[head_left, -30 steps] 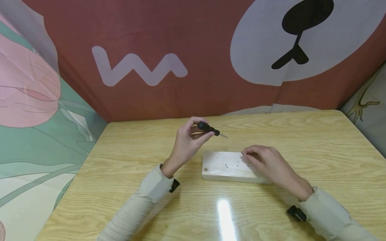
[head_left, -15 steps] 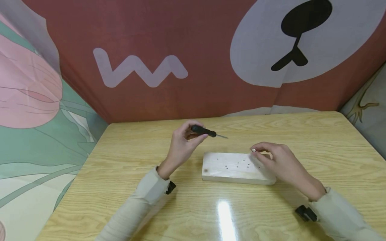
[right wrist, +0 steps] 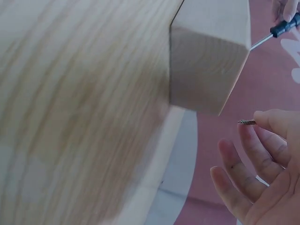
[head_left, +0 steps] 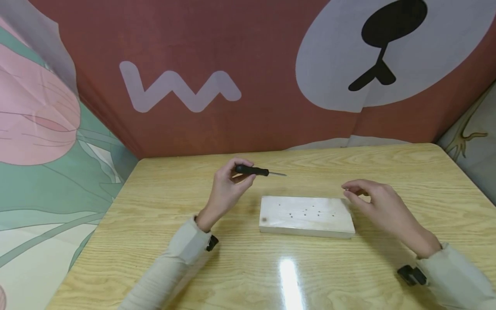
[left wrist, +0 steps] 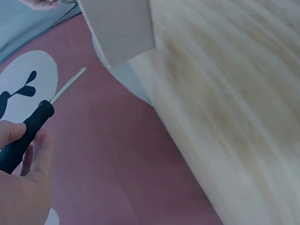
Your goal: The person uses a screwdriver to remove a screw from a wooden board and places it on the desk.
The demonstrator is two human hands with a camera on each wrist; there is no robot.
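Note:
My left hand point(head_left: 227, 191) holds a black-handled screwdriver point(head_left: 252, 171) up over the table, its metal shaft pointing right. In the left wrist view the thumb and fingers grip the screwdriver's handle point(left wrist: 28, 133). A small threaded screw point(right wrist: 247, 122) is pinched between thumb and fingertip of my right hand point(head_left: 383, 204), its pointed end sticking out in the right wrist view. That hand is raised just off the right end of a pale wooden block point(head_left: 306, 215), which lies flat with several small holes in its top.
The block rests on a wood-grain table point(head_left: 232, 267) with a rounded far corner. Behind the table's back edge hangs a red printed cloth point(head_left: 263, 120). A patterned cloth point(head_left: 93, 129) covers the left side.
My right hand has moved right with the screw, off the block's top, uncovering its right end. My left hand has drifted left with the screwdriver, whose shaft now lies more level.

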